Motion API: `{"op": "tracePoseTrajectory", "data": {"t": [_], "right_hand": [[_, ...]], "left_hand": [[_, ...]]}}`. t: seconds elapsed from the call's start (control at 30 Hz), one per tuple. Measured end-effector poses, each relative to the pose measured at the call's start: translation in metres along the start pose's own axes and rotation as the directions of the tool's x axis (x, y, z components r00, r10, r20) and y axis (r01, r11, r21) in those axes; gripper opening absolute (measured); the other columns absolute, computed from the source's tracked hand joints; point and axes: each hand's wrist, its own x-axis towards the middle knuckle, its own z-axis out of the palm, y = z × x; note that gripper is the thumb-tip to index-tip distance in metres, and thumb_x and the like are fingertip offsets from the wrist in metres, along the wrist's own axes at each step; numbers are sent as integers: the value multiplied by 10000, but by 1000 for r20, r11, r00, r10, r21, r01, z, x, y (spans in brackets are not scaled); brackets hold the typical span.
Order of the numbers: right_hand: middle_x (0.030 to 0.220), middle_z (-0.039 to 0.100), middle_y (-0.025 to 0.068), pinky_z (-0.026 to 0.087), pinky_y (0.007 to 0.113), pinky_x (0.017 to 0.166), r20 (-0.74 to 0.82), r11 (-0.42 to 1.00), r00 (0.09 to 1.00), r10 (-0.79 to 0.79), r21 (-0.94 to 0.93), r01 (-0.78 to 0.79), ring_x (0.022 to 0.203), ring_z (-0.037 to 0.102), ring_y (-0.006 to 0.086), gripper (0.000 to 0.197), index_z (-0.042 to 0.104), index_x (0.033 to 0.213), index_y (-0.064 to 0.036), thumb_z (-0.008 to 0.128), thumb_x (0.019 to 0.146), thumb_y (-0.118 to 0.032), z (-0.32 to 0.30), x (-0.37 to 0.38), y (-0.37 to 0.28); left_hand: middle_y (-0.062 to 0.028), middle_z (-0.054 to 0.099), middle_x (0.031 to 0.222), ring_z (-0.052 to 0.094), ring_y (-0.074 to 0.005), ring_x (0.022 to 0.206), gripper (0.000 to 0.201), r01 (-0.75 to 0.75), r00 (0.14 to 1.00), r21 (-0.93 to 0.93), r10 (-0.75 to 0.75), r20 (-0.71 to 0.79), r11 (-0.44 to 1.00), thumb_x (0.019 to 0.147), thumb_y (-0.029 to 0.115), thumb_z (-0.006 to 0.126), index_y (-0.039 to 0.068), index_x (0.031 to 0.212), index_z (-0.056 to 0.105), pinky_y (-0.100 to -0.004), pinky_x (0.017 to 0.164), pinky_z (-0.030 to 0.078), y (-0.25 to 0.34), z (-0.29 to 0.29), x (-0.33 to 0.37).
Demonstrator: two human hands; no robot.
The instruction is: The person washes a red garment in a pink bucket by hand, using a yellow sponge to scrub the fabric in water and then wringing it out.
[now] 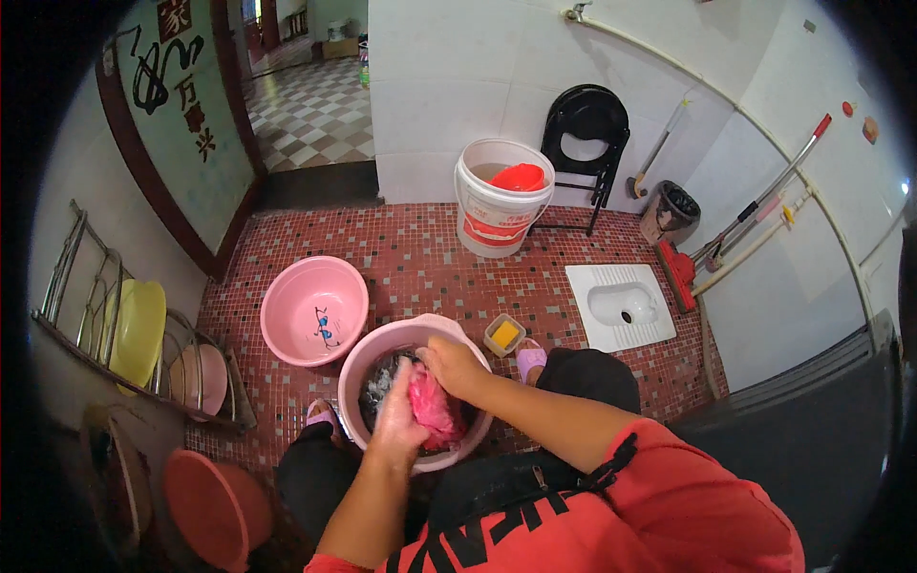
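A wet, bright pink cloth (433,409) is bunched between my hands over a pink basin (355,420). My left hand (401,411) grips its left side, and suds whiten the fingers. From the upper right my right hand (451,366) closes on the top of the same cloth. Dark, foamy water (382,372) lies below in the basin, around the cloth's lower end. Whether other laundry is under the surface I cannot tell. Beside the basin's right rim is a small tub with a yellow bar of soap (504,334).
A second pink basin (287,310) sits on the red tiled floor to the left. Farther off stand a white bucket (495,215) holding a red scoop (519,178) and a black folding chair (585,129). A squat toilet (597,329) is right; a metal rack (72,339) is left.
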Motion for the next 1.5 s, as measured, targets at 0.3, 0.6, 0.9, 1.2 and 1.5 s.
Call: {"op": "tracePoseTrajectory", "data": {"t": [0.3, 0.6, 0.9, 1.2, 1.5], "right_hand": [[621, 468, 19, 404, 286, 587, -99, 879, 986, 131, 473, -69, 619, 436, 100, 284, 516, 734, -3, 535, 864, -255, -19, 12, -23], [738, 520, 85, 424, 315, 646, 245, 956, 964, -106, 292, 31, 706, 500, 157, 395, 455, 881, -39, 684, 740, -328, -5, -27, -3], [931, 597, 135, 437, 390, 805, 408, 921, 894, 185, -389, -14, 919, 568, 302, 345, 581, 989, -84, 637, 657, -158, -13, -45, 53], [1025, 601, 71, 423, 317, 886, 476, 481, 871, 117, 740, -469, 953, 566, 167, 378, 543, 1125, -8, 507, 749, -28, -48, 0, 44], [998, 610, 96, 448, 369, 869, 519, -131, 854, 35, 849, -511, 913, 585, 223, 286, 567, 1010, -3, 477, 741, -41, -33, 21, 53]], "left_hand": [[-84, 571, 1048, 539, -221, 999, 256, -284, 958, 270, 283, 43, 920, 819, 165, 583, 55, 1046, 541, -387, 888, 431, 21, -21, 3], [-102, 487, 1161, 514, -246, 1021, 443, -473, 865, 309, 501, -11, 825, 849, 47, 470, 108, 1282, 396, -388, 856, 456, 49, -2, -16], [-75, 529, 1067, 540, -195, 912, 391, -528, 849, 136, 521, 88, 838, 869, 66, 465, 113, 1255, 425, -369, 812, 474, 63, 6, -41], [-175, 569, 1065, 540, -293, 1004, 496, -137, 907, 937, 340, 250, -322, 736, 344, 658, 45, 1111, 526, -386, 818, 439, 14, -39, -12], [-114, 581, 1012, 576, -204, 853, 434, -283, 892, 947, 404, 202, 152, 709, 110, 656, -31, 1097, 521, -331, 762, 468, 49, 0, -29]]}}
